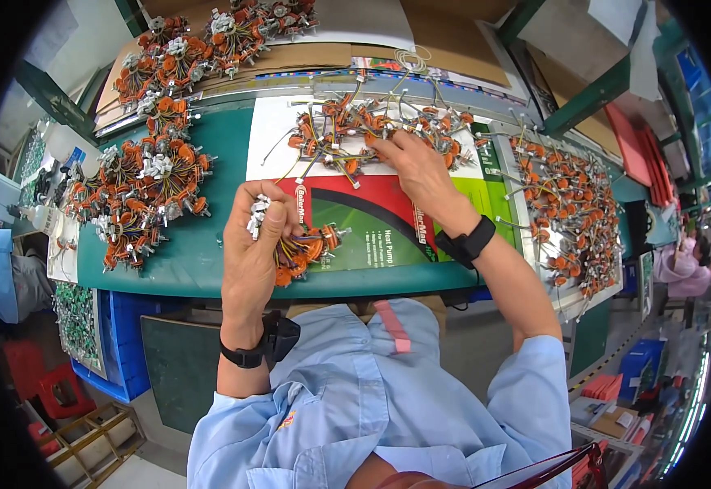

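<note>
My left hand (251,236) is closed round a bundle of wire harnesses. Their white plugs (258,213) stick up by the thumb, while the orange round parts (298,253) with metal ends hang out on the other side of the hand. Further forward, my right hand (419,173) reaches into a loose pile of the same harnesses (331,130) on a white panel (274,130). Its thumb and fingers come together on an orange part there; the fingertips partly hide it.
Bundled harnesses (140,196) are heaped on the green bench top (233,204) to the left, and more lie at the back (209,49). A framed tray (563,306) full of harnesses stands on the right. Under my hands lies a printed red and green board (355,232). A blue bin (131,334) sits below left.
</note>
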{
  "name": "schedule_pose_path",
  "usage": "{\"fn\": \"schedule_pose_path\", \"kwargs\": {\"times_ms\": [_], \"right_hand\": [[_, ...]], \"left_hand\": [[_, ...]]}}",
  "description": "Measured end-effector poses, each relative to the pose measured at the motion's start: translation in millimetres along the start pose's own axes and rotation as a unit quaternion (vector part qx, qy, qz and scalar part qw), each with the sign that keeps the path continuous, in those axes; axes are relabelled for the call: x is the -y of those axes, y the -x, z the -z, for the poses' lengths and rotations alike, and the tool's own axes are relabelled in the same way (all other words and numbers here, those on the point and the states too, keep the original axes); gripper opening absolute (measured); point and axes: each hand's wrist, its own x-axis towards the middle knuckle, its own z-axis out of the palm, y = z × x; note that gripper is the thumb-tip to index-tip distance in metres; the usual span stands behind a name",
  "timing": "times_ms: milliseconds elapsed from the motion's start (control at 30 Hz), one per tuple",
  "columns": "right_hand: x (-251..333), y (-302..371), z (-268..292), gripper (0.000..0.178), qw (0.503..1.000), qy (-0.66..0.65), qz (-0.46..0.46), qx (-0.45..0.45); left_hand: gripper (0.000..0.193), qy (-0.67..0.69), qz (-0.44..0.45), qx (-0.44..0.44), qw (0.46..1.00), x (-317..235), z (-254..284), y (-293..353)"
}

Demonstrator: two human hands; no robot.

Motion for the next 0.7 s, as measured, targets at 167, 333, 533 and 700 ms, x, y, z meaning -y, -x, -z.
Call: {"fn": "schedule_pose_path", "kwargs": {"times_ms": [167, 333, 533, 700], "right_hand": [[-1.2, 11.0, 4.8, 0.024, 0.999, 0.033, 0.004, -0.032], [49.5, 29.0, 46.5, 0.025, 0.914, -0.32, -0.229, 0.098], [96.6, 50.1, 49.7, 0.031, 0.947, -0.318, -0.052, 0.012], [105.1, 50.6, 48.9, 0.032, 0.942, -0.329, -0.046, 0.057]], "left_hand": [[0.025, -0.085, -0.009, -0.036, 0.996, 4.3, -3.3, -1.5], [0.031, -0.073, 0.028, -0.045, 0.996, 2.7, -8.3, -4.1], [0.029, -0.101, 0.047, -0.013, 0.994, -1.7, -17.8, -2.2], [0.028, -0.135, 0.043, 0.017, 0.99, -1.7, -11.6, -0.1]]}}
